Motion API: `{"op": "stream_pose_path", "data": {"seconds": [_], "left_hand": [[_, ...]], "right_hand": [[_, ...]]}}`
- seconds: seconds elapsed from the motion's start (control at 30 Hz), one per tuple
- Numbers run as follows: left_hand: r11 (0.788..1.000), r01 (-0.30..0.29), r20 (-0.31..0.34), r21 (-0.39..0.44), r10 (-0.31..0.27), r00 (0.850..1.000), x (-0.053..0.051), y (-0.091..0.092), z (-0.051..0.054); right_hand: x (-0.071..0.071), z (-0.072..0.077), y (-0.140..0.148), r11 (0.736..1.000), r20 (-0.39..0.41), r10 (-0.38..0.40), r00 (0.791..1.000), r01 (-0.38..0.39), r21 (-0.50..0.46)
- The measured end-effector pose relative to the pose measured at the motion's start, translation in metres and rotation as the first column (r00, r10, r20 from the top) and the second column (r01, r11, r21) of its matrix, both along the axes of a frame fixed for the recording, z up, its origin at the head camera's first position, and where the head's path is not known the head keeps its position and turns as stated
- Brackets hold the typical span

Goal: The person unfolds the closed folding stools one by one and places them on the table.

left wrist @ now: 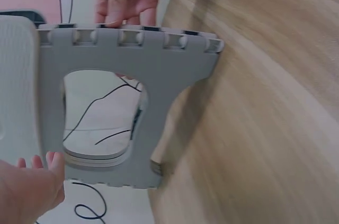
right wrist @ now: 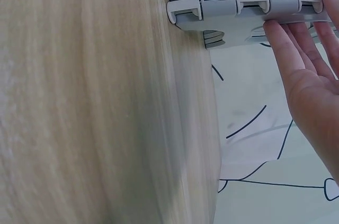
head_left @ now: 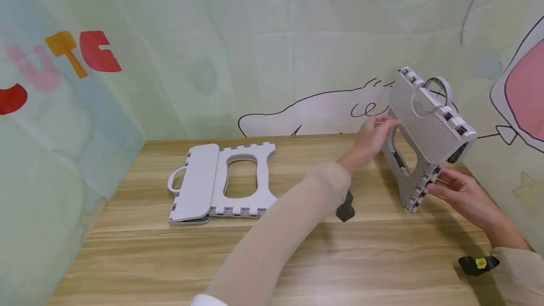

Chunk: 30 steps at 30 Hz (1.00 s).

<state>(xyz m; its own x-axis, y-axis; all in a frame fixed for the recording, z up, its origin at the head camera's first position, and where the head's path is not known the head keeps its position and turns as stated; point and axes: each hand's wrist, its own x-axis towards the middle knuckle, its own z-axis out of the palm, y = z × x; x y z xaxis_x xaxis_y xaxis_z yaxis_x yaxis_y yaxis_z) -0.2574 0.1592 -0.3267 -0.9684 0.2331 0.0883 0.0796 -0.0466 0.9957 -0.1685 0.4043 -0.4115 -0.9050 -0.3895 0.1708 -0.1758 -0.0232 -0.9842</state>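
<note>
Head view: the grey stool (head_left: pixel 425 138) tilts at the worktop's (head_left: pixel 361 268) right; left wrist: the left hand (left wrist: pixel 29 189), fingers slightly apart, should steady one side; right wrist: the right hand's (right wrist: pixel 312 86) fingers, clamped on the stool's hinged edge, should stay firm

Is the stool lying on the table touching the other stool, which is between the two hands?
Apart. The head view shows it: behind the left sleeve, bare table separates the lying stool from the other stool.
</note>
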Motion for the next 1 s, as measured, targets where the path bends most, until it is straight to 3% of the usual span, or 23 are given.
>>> {"op": "stream_pose_path", "data": {"seconds": [0.27, 0.47, 0.7, 0.8, 1.0], "left_hand": [[0.999, 0.043, 0.072, 0.025, -0.044, 0.996, 0.010, 0.009, -0.029], [0.988, 0.152, 0.062, 0.027, -0.154, 0.986, 0.022, 0.012, -0.047], [0.937, 0.317, -0.020, -0.149, -0.324, 0.946, 0.029, 0.014, -0.064], [0.918, 0.305, -0.080, -0.252, -0.334, 0.939, 0.033, 0.018, -0.072], [0.903, 0.208, -0.148, -0.376, -0.280, 0.948, 0.044, 0.024, -0.080]], "right_hand": [[-0.002, -0.002, 0.000, 0.998, -0.023, 0.032, 0.999, -0.033, -0.047], [-0.003, -0.003, 0.001, 0.998, -0.030, 0.040, 0.999, -0.042, -0.049], [-0.002, -0.005, 0.001, 0.996, -0.043, 0.052, 0.998, -0.056, -0.076], [-0.002, -0.006, 0.001, 0.994, -0.050, 0.063, 0.997, -0.067, -0.083], [-0.002, -0.005, 0.000, 0.996, -0.051, 0.056, 0.997, -0.059, -0.062]]}}
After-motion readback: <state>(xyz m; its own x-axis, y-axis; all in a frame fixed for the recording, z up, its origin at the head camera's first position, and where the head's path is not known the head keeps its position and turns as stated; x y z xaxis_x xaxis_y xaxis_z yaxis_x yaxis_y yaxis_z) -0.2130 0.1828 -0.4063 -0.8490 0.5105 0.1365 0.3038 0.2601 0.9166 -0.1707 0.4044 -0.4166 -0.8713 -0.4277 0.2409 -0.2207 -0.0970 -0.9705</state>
